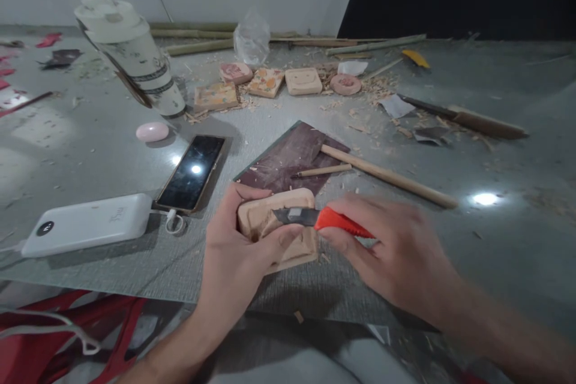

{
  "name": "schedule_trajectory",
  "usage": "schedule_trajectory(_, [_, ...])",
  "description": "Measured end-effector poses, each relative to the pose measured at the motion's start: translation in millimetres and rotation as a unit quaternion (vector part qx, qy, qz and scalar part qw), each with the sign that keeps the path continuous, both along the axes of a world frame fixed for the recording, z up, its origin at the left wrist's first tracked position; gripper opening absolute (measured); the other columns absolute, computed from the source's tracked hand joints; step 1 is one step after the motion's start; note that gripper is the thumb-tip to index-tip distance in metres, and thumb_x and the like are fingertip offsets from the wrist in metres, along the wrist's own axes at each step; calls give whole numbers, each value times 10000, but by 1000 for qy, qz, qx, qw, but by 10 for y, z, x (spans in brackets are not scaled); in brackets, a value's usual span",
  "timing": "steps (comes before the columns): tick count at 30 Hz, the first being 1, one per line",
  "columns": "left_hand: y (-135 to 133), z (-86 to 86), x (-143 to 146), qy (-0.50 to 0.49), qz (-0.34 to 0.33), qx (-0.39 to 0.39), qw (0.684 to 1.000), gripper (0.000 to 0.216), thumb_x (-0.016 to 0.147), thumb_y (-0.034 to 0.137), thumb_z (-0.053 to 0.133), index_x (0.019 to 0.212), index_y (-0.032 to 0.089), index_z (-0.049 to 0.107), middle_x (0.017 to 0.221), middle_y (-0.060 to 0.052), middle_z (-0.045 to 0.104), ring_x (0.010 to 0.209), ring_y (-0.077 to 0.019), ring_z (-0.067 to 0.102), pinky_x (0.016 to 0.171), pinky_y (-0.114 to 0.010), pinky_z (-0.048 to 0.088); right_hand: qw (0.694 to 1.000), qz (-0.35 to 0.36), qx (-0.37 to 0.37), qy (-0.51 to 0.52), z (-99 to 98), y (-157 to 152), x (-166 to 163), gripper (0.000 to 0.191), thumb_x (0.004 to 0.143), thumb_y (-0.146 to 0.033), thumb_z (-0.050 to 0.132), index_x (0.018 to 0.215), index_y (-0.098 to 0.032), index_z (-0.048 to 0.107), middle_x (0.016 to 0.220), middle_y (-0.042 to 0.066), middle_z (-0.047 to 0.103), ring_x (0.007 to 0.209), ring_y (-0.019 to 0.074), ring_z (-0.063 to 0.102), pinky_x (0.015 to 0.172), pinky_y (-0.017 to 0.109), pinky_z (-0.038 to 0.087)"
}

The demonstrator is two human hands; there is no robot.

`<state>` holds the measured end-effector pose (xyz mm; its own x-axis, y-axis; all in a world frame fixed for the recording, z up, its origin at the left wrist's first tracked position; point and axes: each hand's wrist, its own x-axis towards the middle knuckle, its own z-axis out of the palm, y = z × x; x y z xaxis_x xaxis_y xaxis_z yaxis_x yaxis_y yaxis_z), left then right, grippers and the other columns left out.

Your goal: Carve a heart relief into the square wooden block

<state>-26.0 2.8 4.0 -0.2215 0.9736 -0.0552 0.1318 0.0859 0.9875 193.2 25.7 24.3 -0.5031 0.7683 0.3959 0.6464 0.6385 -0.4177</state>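
Observation:
A small carved wooden block (299, 199) with a raised rim and a hollowed face is tilted up near the table's front edge. My left hand (243, 246) grips it by the left side, thumb across its face. In my right hand (391, 246) is a red-handled utility knife (339, 222), its blade lying against the carved face close to my left thumb. Just behind the block lies a dark reddish sheet (283, 159), perhaps sandpaper. A thin pointed tool (326, 170) and a longer wooden handle (391, 177) rest on it.
A phone (191, 174) is cabled to a white power bank (90, 225) at left, with a pink oval object (152, 132) and a white tumbler (135, 60) behind. Several carved pieces (303, 81) sit among shavings at the back. A brush-like tool (486, 123) lies right.

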Motion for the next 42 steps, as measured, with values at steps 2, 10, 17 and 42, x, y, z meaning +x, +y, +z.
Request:
schedule_trajectory(2, [-15,11,14,12,14,-2,1000,401,754,321,953,1022,251,664,804,56,652,686,-126,596,566,-211,462,999,4,-49,20,3,9,0,278,1097,-281,628,827,-236,578,678,-61,532,587,116,466,570,282,355])
schedule_trajectory(10, [7,55,-10,27,-28,-19,999,320,823,338,886,1051,252,678,821,43,675,711,-145,646,583,-220,508,998,-4,55,-14,-41,16,-3,206,1101,-279,649,905,-215,638,751,-19,634,665,148,563,612,310,395])
schedule_trajectory(17, [11,42,-1,20,-31,-50,998,326,793,283,894,1019,268,660,745,66,623,676,-134,608,535,-200,437,985,-3,147,-92,-2,31,51,191,1088,-279,691,917,-194,686,809,21,725,715,188,647,644,376,410])
schedule_trajectory(42, [19,43,-64,-51,-55,-79,994,384,795,316,955,1001,246,637,704,93,600,613,-84,565,533,-138,468,975,-26,185,-120,-35,-42,5,207,1088,-291,702,905,-199,676,752,-11,682,679,165,625,656,374,425])
